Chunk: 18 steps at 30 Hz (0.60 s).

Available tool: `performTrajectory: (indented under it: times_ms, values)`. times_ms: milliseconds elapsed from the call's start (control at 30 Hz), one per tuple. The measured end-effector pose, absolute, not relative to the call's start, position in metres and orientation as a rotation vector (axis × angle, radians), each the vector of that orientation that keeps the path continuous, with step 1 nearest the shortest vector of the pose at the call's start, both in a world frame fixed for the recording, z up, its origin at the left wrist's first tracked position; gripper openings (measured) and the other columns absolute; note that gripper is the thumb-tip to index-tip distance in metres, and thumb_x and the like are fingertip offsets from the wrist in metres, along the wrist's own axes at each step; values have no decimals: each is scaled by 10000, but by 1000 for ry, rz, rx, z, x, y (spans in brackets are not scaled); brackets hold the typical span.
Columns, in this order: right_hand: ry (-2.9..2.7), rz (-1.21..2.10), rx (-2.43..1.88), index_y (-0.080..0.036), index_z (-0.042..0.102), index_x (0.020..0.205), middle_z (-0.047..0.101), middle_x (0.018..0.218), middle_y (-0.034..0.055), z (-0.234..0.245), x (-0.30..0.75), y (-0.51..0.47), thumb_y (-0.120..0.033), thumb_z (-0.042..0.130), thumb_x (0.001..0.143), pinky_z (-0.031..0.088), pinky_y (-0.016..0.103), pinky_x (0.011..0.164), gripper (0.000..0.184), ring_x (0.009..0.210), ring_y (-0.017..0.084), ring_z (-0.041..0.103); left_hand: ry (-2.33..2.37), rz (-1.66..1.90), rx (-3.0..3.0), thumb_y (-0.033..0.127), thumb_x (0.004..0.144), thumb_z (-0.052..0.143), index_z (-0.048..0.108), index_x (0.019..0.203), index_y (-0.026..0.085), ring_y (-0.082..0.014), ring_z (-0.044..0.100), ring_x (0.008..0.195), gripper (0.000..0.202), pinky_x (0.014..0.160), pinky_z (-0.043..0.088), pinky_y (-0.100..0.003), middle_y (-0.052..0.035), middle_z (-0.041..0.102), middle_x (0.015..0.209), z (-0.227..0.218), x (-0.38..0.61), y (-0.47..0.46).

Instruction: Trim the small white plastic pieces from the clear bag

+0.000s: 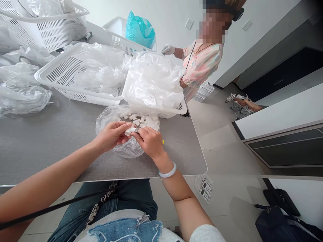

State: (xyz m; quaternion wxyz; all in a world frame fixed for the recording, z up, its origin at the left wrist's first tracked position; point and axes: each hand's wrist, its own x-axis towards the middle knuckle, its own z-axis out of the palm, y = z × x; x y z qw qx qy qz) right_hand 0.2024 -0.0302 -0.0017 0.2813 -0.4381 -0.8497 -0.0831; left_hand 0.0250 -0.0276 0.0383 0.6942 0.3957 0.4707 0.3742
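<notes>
**Denim Lap to Fingertips: Pinch Work on a White Tube Piece**

Denim jeans (121,201) fill the 6 o'clock edge, closest to the lens. Beyond them runs the grey table (50,141), matt and finely grained, with a rounded corner at 4 o'clock.

Three white baskets of rigid slotted plastic stand on the table:
- the rear basket (58,33) at 11 o'clock;
- the left basket (58,72) at 10 o'clock, heaped with crinkled clear film;
- the right basket (161,112) at 12 o'clock, also heaped with film.

A co-worker's gloved hand (168,49) is at 1 o'clock, well apart from the work.

A clear bag (126,151) lies at centre, just beside the right basket. It is thin, glossy and slack, and holds many short white cylinders.

Above the bag, the left hand (111,136) pinches the white tube piece (130,131) between thumb and fingertips, closed snugly on it. The right hand (150,141) is curled, its fingertips closed on the piece's 3 o'clock end. Whether it also holds a small tool cannot be told. A pale bangle (168,173) circles the right wrist.

Judged step: fingertip work on one piece held over the bag. The piece looks smooth, hard and hollow, so the next move calls for a steady pinch on both ends and careful alignment, or it may slip.
</notes>
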Motion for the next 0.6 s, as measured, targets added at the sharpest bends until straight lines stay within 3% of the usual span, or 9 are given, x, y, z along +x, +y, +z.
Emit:
performTrajectory:
  times_ms: [167, 367, 600]
  values:
    - [-2228, -170, -1208, -197, 542, 719, 552, 610, 6, -3, 204, -30, -604, 201, 1053, 317, 237, 556, 627, 599, 120, 517, 962, 860, 855, 454, 722, 852, 708, 959, 163, -71, 462, 387, 402, 333, 280, -140, 34, 552, 490, 34, 22, -27]
    - [-2169, -185, -1241, -202, 519, 689, 540, 588, 1, -1, 205, -28, -605, 228, 1050, 288, 244, 535, 614, 581, 115, 522, 770, 828, 812, 443, 642, 931, 753, 1025, 140, -72, 538, 471, 520, 403, 417, -142, -5, 641, 613, 24, 16, -21]
    - [-2209, -196, -1231, -201, 536, 694, 528, 585, -5, 1, 207, -30, -600, 281, 1046, 292, 245, 548, 590, 587, 115, 519, 807, 798, 838, 563, 673, 883, 744, 737, 98, -81, 554, 468, 490, 352, 416, -135, -57, 658, 620, 27, 19, -22]
